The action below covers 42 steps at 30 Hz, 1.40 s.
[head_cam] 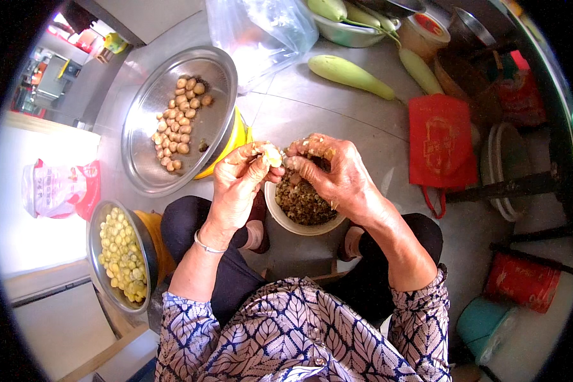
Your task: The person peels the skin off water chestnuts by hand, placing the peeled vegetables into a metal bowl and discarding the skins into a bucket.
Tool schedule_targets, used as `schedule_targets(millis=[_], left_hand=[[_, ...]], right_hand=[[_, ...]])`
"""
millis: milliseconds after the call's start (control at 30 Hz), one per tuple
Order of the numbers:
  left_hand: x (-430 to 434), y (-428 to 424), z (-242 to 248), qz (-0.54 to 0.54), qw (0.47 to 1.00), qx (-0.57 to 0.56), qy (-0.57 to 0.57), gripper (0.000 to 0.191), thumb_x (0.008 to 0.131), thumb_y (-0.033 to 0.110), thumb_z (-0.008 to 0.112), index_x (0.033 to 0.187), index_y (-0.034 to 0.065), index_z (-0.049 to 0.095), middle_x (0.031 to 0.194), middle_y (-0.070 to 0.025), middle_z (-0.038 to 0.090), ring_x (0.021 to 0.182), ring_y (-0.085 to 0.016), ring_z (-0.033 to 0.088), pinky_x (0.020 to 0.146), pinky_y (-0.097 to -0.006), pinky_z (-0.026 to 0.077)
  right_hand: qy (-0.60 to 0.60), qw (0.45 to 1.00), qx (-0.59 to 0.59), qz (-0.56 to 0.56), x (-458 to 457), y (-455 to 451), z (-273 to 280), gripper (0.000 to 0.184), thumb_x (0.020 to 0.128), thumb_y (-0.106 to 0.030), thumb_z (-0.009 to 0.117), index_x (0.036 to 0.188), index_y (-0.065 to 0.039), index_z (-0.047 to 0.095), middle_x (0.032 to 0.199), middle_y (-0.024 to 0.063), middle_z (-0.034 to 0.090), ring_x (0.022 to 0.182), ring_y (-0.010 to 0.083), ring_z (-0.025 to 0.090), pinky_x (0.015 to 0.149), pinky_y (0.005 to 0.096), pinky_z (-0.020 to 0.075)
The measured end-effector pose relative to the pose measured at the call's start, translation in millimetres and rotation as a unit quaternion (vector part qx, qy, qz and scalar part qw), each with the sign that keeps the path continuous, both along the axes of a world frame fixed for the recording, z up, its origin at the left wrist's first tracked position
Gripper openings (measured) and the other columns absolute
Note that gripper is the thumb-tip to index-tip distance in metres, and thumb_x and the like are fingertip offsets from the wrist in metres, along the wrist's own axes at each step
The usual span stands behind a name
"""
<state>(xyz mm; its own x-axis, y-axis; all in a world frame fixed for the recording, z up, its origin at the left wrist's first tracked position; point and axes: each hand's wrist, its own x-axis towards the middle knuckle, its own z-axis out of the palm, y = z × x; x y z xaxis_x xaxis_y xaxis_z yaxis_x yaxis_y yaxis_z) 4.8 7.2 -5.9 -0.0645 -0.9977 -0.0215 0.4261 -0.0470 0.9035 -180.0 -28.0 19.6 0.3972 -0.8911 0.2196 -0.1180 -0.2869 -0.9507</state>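
Observation:
Between its thumb and fingers my left hand (pixel 243 174) pinches a small pale-yellow, dough-like piece (pixel 272 156). The fingertips of my right hand (pixel 332 167) are curled close to that piece, with crumbs stuck on them. Whether they grip anything is unclear. Under the right hand, a white bowl (pixel 291 226) on the floor between my feet contains a brown, crumbly chopped mixture (pixel 303 203). To the left, a wide steel basin (pixel 138 143) holds several small, round tan balls (pixel 174 131). Nearer my left knee, a smaller steel basin (pixel 95 258) is filled with yellow lumps (pixel 122 255).
Yellow buckets (pixel 236 138) support the large basin. A clear plastic bag (pixel 262 33) lies beyond it. A pale-green gourd (pixel 351 76) rests on the tiles, near a basin of gourds (pixel 346 34). At right are a red bag (pixel 439 138), dark furniture legs (pixel 506 188) and a teal bucket (pixel 484 327).

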Motion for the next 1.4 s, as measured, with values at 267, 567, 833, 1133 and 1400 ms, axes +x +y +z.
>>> schedule_targets(millis=[267,567,833,1133,1400], left_hand=[[-4.5,1.6,4.5,0.007,0.997,-0.014,-0.080,0.018,0.090,0.007,0.061,0.104,-0.0030,0.062,0.092,-0.0080,0.065,0.079,-0.014,0.063,0.070,-0.0257,0.054],[2.4,4.5,-0.9,-0.062,0.995,0.034,0.073,0.023,0.089,0.010,0.063,0.109,0.0009,0.060,0.098,-0.0070,0.063,0.077,-0.015,0.063,0.071,-0.0269,0.053],[7.0,1.0,1.7,-0.072,0.987,0.028,0.144,0.021,0.087,0.009,0.064,0.108,0.0098,0.059,0.113,-0.0107,0.058,0.085,-0.015,0.060,0.072,-0.0235,0.052],[-2.4,0.3,9.2,0.031,0.991,-0.078,-0.105,0.019,0.092,0.007,0.058,0.107,-0.0046,0.059,0.104,-0.0155,0.065,0.084,-0.014,0.063,0.074,-0.0244,0.054],[-7.0,5.2,8.5,0.062,0.966,-0.149,-0.200,0.018,0.090,0.001,0.059,0.106,-0.0071,0.061,0.102,-0.0134,0.066,0.089,-0.015,0.064,0.078,-0.0261,0.054]], right_hand=[[0.009,0.999,-0.004,0.037,-3.4,2.5,10.5,0.019,0.085,-0.013,0.056,0.079,0.003,0.063,0.067,0.0189,0.059,0.059,0.0284,0.058,0.060,0.0386,0.0455],[0.032,0.996,0.070,0.055,-10.3,0.4,13.1,0.022,0.079,-0.015,0.056,0.080,0.007,0.059,0.062,0.0232,0.054,0.056,0.0306,0.059,0.059,0.0410,0.0458],[0.078,0.994,-0.078,-0.019,-5.7,-0.9,-2.4,0.014,0.078,-0.007,0.058,0.087,0.003,0.062,0.080,0.0205,0.061,0.078,0.0374,0.060,0.071,0.0416,0.0472],[-0.010,0.997,0.067,0.034,-1.6,3.6,9.5,0.021,0.085,-0.015,0.062,0.083,0.006,0.063,0.067,0.0158,0.061,0.061,0.0190,0.055,0.059,0.0356,0.0451],[-0.067,0.978,0.186,0.059,0.7,3.5,5.3,0.027,0.088,-0.019,0.063,0.081,0.007,0.064,0.066,-0.0004,0.058,0.062,0.0062,0.048,0.054,0.0280,0.0423]])
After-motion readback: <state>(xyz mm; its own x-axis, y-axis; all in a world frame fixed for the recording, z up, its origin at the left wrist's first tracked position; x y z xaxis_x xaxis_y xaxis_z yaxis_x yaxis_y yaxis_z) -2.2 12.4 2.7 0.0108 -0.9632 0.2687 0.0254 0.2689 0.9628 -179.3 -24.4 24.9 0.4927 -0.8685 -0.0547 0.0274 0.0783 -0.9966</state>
